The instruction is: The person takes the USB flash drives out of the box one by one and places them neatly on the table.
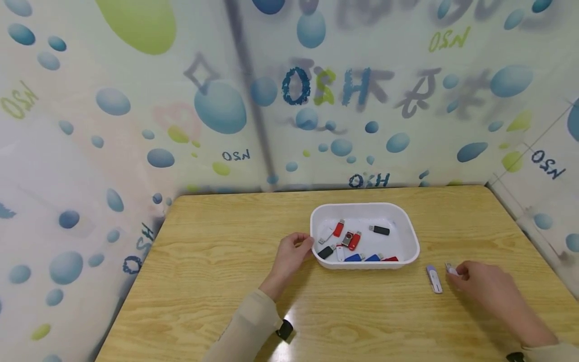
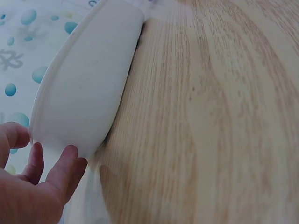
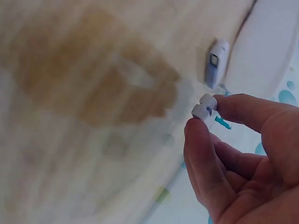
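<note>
A white plastic basin [image 1: 365, 265] holds several USB flash drives in red, black, blue and white, among them a black flash drive [image 1: 380, 230]. At its left end my left hand [image 1: 291, 254] holds the rim, and in the left wrist view the thumb is at the edge with fingers [image 2: 65, 161] against the outer wall. To the right of the basin my right hand [image 1: 490, 287] pinches a white flash drive [image 3: 204, 108] between thumb and forefinger, just above the table. A white-and-lilac flash drive [image 1: 434, 279] lies on the table between the basin and that hand.
The wooden table [image 1: 217, 251] extends to a patterned curtain [image 1: 280, 136] at the back and sides. A dark band [image 1: 285, 330] is on the left sleeve's cuff.
</note>
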